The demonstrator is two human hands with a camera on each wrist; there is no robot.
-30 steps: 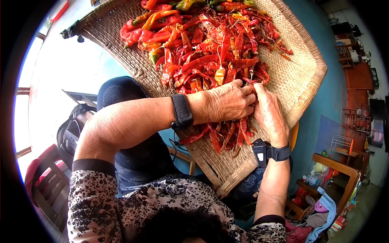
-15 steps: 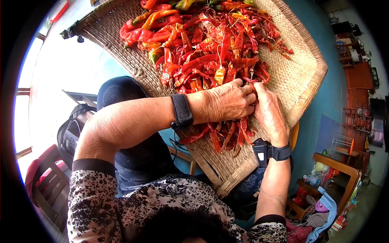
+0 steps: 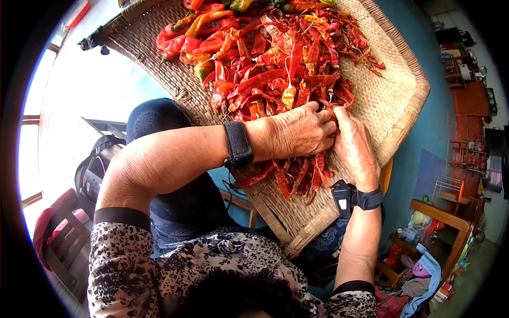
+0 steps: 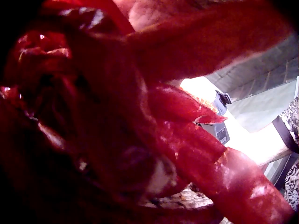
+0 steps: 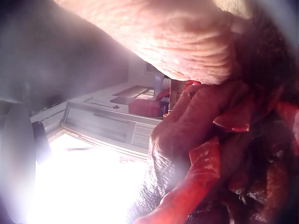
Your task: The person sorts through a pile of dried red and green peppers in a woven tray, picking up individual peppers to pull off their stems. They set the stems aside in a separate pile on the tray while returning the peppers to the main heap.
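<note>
Red chili peppers (image 3: 265, 85), many wrinkled and dried, lie heaped on a woven tray (image 3: 397, 87). Over the near part of the heap, my left hand (image 3: 299, 132) has its fingers curled round a red chili, mostly hidden beneath them. My right hand (image 3: 356, 151) meets it from the right, thumb up against the left fingers, pinching at the same spot. Close red chilies (image 4: 247, 177) fill the left wrist view and hide most of the hand. In the right wrist view, the right hand (image 5: 187, 42) arches above the left fingers (image 5: 201, 112), with red chili pieces (image 5: 187, 186) around them.
The tray lies over the person's knees (image 3: 159, 119), its near corner towards the body. Orange and greenish peppers (image 3: 204, 24) lie at the far left of the heap. A wooden chair (image 3: 66, 246) stands at left; cluttered wooden furniture (image 3: 448, 228) stands at right.
</note>
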